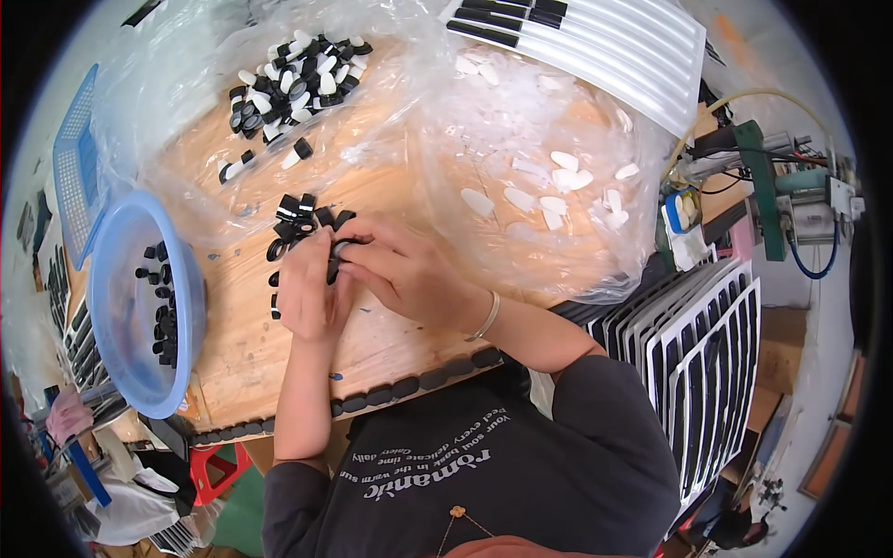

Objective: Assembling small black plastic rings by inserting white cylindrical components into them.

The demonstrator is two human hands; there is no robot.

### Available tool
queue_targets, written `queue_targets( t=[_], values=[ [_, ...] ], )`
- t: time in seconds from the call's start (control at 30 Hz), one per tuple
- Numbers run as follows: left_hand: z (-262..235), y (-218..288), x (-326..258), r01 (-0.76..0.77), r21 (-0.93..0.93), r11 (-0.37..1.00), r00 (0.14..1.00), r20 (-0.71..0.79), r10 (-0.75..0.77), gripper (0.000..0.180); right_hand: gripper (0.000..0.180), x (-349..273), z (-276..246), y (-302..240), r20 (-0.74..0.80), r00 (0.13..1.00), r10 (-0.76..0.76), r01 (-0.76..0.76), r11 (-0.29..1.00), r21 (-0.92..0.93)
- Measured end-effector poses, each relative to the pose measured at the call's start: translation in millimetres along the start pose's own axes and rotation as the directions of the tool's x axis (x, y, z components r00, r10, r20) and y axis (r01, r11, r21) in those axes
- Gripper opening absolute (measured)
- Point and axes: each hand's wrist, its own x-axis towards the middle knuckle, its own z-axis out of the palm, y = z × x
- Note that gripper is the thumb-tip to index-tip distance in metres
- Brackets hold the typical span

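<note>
Grip of left hand (312, 284) and right hand (405, 265) pinching small black piece (333, 270), mostly hidden, exact shape unclear

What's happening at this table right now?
A person's left hand and right hand meet over the wooden table, fingers around a small black piece. Loose black pieces lie beside the left hand. A blue basin holds more; a black-and-white pile and scattered white pieces lie farther back.
</note>
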Motion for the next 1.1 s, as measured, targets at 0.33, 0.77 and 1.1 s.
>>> queue_targets(
  t=[0.33,0.77,1.1],
  values=[
    [8,-1,1,-0.012,-0.014,1.000,1.000,0.012,0.012,0.040,0.016,1,-10,8,0.075,0.995,0.064,-0.067,0.997,0.043],
    [-8,9,-1,0.351,-0.343,0.871,0.934,0.070,-0.349,0.047,0.014,-69,-170,73,0.012,0.821,0.571,-0.382,0.565,-0.732],
    [-2,13,2,0.320,-0.350,0.880,0.947,0.114,-0.300,0.042,0.004,-64,-154,74,-0.046,0.935,0.353,-0.207,0.432,-0.878]
  ],
)
